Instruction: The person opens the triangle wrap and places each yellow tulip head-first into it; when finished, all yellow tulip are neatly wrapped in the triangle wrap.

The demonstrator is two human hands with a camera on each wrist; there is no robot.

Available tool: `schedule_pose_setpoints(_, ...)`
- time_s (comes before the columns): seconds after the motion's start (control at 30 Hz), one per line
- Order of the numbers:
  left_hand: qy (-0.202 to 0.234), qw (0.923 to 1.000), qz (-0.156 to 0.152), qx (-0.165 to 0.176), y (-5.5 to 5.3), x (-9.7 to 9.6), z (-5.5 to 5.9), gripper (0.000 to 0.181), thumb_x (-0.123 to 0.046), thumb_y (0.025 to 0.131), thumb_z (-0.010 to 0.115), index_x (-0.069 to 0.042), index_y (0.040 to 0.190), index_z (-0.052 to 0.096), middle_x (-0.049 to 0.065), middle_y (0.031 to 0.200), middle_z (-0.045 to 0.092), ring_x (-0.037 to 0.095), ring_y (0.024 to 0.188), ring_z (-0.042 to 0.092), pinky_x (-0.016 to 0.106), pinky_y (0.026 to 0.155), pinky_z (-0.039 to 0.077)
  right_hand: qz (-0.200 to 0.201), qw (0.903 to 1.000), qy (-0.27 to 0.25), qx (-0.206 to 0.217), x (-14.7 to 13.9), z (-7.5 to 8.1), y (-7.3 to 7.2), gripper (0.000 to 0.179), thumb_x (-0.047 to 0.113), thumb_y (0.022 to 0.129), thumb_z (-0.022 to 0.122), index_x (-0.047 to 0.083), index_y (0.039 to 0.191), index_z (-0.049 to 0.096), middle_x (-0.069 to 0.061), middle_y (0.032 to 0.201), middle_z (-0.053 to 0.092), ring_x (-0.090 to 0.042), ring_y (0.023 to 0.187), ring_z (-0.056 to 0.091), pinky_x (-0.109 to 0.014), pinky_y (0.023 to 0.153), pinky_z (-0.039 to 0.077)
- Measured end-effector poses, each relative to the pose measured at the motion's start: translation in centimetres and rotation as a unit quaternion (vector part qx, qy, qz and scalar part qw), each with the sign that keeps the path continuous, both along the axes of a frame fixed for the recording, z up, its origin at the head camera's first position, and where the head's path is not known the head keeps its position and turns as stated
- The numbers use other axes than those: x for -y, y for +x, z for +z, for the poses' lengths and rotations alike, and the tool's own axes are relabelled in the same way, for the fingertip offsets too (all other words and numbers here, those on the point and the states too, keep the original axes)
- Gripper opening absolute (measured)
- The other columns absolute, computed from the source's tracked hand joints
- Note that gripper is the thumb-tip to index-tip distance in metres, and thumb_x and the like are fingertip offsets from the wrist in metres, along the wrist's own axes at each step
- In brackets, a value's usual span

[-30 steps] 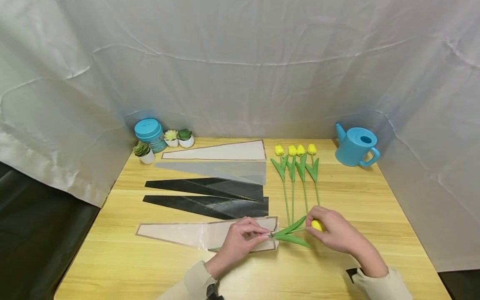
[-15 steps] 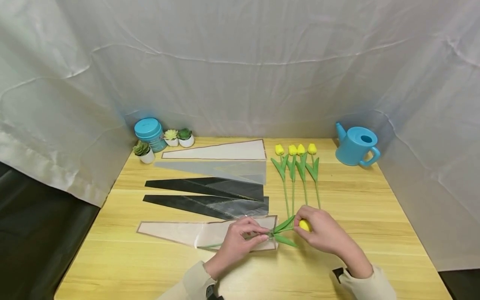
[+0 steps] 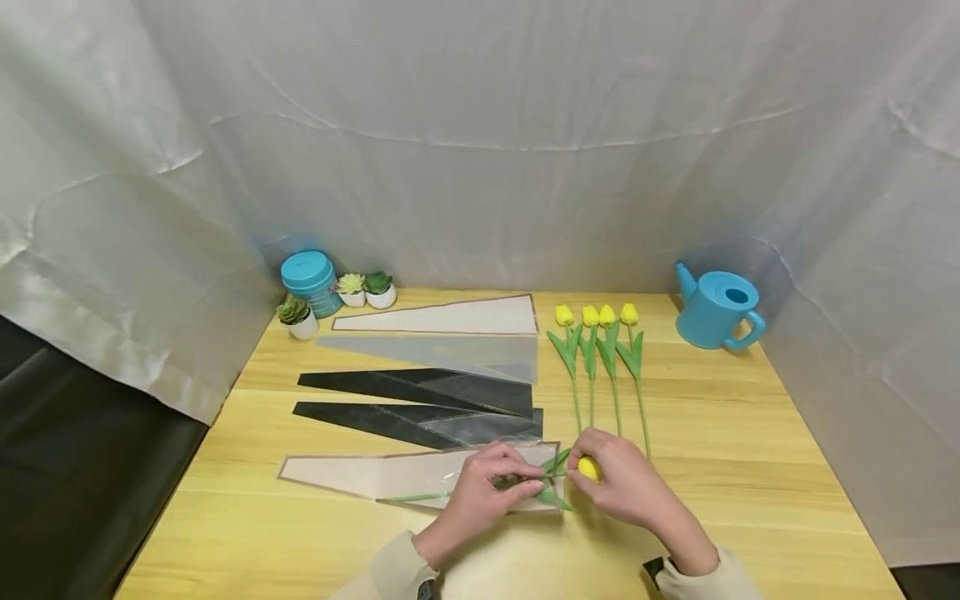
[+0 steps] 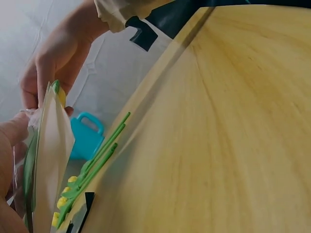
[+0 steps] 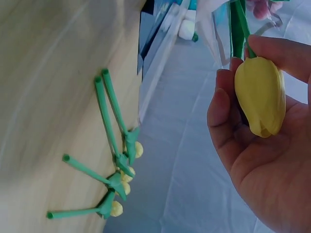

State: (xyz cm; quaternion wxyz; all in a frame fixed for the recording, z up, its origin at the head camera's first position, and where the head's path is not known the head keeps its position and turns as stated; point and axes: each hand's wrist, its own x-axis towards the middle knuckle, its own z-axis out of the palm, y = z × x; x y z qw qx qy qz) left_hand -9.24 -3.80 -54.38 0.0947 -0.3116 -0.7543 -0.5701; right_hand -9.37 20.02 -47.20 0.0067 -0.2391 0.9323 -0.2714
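Observation:
A yellow artificial tulip point(image 5: 261, 94) lies with its bloom in my right hand point(image 3: 622, 482), thumb and fingers pinching the stem right under the bloom. Its green stem runs leftward inside a long tapered flower sleeve point(image 3: 330, 472), clear on one side and pale with a brown border. The tulip's leaves are partly within the wide mouth of the sleeve. At that mouth my left hand point(image 3: 483, 490) pinches the clear film between thumb and fingers. In the left wrist view the pale sleeve side point(image 4: 52, 145) stands upright beside the left fingers.
Several yellow tulips point(image 3: 617, 392) lie side by side behind the right hand. Black sleeves point(image 3: 420, 423), a grey sleeve point(image 3: 450, 346) and another pale sleeve point(image 3: 465, 319) lie further back. A blue watering can point(image 3: 712, 312), blue jar point(image 3: 309, 279) and small potted succulents point(image 3: 378, 292) line the rear.
My right hand has moved left, sliding the tulip deeper so its leaves enter the sleeve. My left hand keeps its pinch at the mouth. The head view has tilted slightly up.

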Motion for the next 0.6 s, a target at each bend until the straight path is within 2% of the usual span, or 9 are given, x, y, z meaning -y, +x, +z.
schedule_pose_setpoints(0.3, -0.003, 0.9997, 0.002, -0.023, 0.09, -0.16, -0.11, 0.017, -0.019, 0.087, 0.084, -0.011, 0.102, 0.083, -0.002, 0.09, 0.072, 0.014, 0.081, 0.062, 0.025, 0.069, 0.054, -0.012, 0.9998, -0.006, 0.014, 0.25, -0.62, 0.15, 0.021, 0.013, 0.089, 0.078, 0.029, 0.082, 0.066, 0.011, 0.091, 0.066, -0.002, 0.078, 0.057, -0.027, 0.071, 0.049)
schedule_pose_setpoints(0.43, -0.008, 0.9993, 0.004, -0.036, -0.01, -0.24, 0.0, 0.016, -0.018, 0.087, 0.085, -0.012, 0.102, 0.083, -0.003, 0.089, 0.072, 0.014, 0.079, 0.061, 0.022, 0.068, 0.053, -0.01, 0.9999, -0.009, 0.004, 0.43, -0.82, 0.23, 0.022, 0.015, 0.089, 0.079, 0.031, 0.082, 0.066, 0.016, 0.093, 0.066, -0.006, 0.089, 0.065, -0.034, 0.081, 0.055)
schedule_pose_setpoints(0.6, -0.026, 0.9984, 0.002, -0.05, -0.08, -0.38, 0.26, 0.017, -0.021, 0.087, 0.085, -0.015, 0.103, 0.083, -0.005, 0.091, 0.072, 0.01, 0.083, 0.062, 0.019, 0.073, 0.05, -0.012, 0.9998, -0.018, -0.001, 0.47, -1.08, 0.31, 0.024, 0.014, 0.089, 0.079, 0.032, 0.081, 0.064, 0.02, 0.091, 0.064, -0.007, 0.09, 0.066, -0.037, 0.084, 0.056)
